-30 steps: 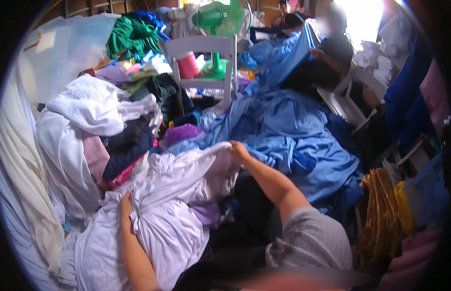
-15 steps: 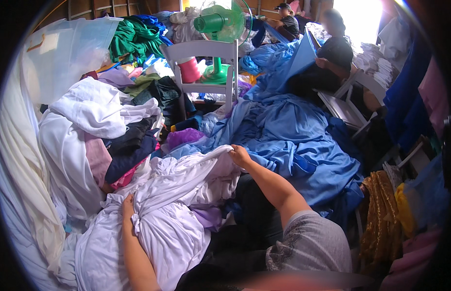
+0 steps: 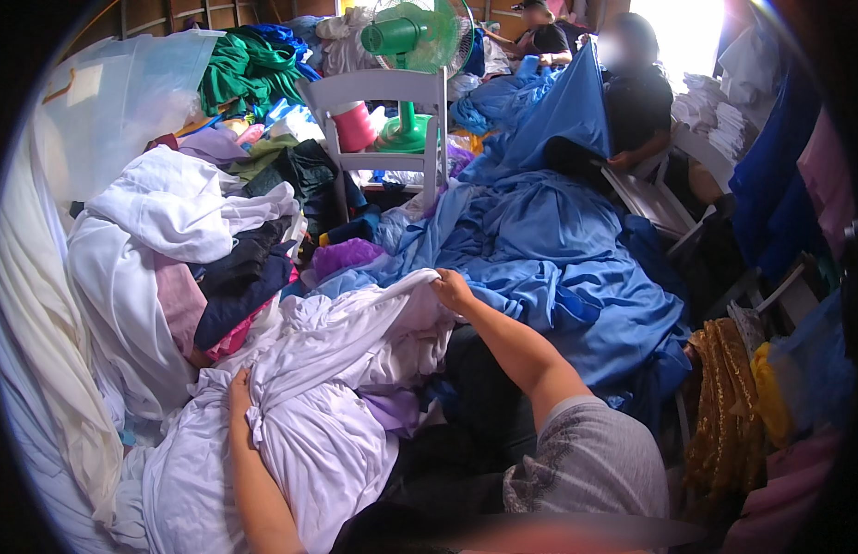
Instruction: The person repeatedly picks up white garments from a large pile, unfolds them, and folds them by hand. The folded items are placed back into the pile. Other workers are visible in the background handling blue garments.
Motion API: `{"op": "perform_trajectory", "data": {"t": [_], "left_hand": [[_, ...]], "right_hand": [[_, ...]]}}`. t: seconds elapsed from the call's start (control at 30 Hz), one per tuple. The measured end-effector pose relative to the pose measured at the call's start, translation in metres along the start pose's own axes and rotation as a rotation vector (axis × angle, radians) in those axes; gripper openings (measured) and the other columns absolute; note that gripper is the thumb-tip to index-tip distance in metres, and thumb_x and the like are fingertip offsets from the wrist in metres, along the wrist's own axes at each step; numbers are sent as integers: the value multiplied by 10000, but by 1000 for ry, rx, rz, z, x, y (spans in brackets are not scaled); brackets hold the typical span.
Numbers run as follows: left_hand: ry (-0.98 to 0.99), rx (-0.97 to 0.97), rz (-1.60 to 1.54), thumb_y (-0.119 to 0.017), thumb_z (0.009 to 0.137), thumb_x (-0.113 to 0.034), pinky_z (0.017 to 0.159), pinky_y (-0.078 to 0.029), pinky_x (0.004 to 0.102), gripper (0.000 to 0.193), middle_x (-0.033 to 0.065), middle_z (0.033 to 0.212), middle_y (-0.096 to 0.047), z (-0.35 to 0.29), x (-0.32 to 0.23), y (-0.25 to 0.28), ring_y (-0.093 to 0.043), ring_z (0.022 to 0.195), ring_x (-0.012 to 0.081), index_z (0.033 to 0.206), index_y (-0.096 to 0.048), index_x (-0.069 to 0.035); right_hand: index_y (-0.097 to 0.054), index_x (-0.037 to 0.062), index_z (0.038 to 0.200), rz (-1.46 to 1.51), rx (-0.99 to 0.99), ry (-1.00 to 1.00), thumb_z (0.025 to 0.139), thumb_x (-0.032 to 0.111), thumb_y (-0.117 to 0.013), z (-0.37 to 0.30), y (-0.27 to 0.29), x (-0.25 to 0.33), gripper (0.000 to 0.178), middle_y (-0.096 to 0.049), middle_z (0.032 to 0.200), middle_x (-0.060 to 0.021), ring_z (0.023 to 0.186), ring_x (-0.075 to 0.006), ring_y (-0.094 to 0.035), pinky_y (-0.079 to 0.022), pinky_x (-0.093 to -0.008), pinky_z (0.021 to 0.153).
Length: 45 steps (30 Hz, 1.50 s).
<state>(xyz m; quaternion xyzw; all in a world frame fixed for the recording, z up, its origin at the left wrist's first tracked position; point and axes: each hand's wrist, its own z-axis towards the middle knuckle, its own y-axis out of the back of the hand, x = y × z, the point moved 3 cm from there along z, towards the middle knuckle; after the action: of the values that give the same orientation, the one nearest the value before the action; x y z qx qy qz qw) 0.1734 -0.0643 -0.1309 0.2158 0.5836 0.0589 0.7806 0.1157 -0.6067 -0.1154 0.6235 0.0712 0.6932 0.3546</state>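
A large white cloth (image 3: 327, 434) lies bunched over my lap and the pile before me. My right hand (image 3: 452, 288), arm stretched forward, is closed on the cloth's far edge and holds it raised and taut. Nearer and to the left, my left hand (image 3: 240, 392) is closed on a gathered fold of the same cloth; its fingertips are partly hidden by the fabric. Purple fabric (image 3: 392, 409) peeks out beneath the white folds. Beyond my right hand spreads a heap of blue cloth (image 3: 558, 249).
A white chair (image 3: 378, 88) stands ahead, with a green fan (image 3: 401, 37) behind it. Mixed clothes (image 3: 249, 277) are heaped at left. One person (image 3: 636, 106) sits at the far right holding blue cloth; another (image 3: 544, 42) is farther back. Gold cloth (image 3: 724, 406) hangs at right.
My hands keep their grip on the white cloth, almost unmoved. The nearer person has lifted the blue cloth higher and lowered a hand. The view has shifted slightly.
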Motion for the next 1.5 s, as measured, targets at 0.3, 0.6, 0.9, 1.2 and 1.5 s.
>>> {"op": "perform_trajectory", "data": {"t": [0.3,0.6,0.9,1.2,1.5], "left_hand": [[68,42,199,-469,852,24,726,-448,268,211,31,881,-639,11,39,6,-536,785,132,981,-631,-16],[75,-21,74,-523,878,-28,689,-442,283,107,12,795,-620,2,14,2,-526,751,114,913,-623,-17],[85,-124,296,-644,814,-92,723,-470,322,157,122,837,-658,13,36,8,-611,795,197,946,-628,-9],[-137,-443,585,-674,802,-141,939,-440,384,400,226,1153,-617,26,-67,58,-580,1106,355,1159,-588,20],[68,-706,1125,-644,849,-322,824,-505,431,461,241,1066,-639,39,-233,269,-627,976,389,1220,-574,-58]], "right_hand": [[-635,20,980,45,-18,-20,851,245,-512,4,-5,-8,287,-652,819,-190,794,-299,-658,-481,-383,707],[-648,24,1001,0,-26,-46,863,254,-509,2,0,0,302,-666,876,-200,849,-328,-652,-481,-376,746],[-645,23,989,31,-79,-73,856,249,-514,2,6,2,294,-662,872,-208,853,-334,-651,-483,-390,750],[-609,13,779,-48,-440,192,826,152,-578,20,22,-28,150,-594,668,-158,569,-255,-528,-434,-401,541],[-629,53,907,-574,-481,642,826,108,-652,57,109,79,101,-636,826,-90,734,-244,-602,-481,-331,676]]}}
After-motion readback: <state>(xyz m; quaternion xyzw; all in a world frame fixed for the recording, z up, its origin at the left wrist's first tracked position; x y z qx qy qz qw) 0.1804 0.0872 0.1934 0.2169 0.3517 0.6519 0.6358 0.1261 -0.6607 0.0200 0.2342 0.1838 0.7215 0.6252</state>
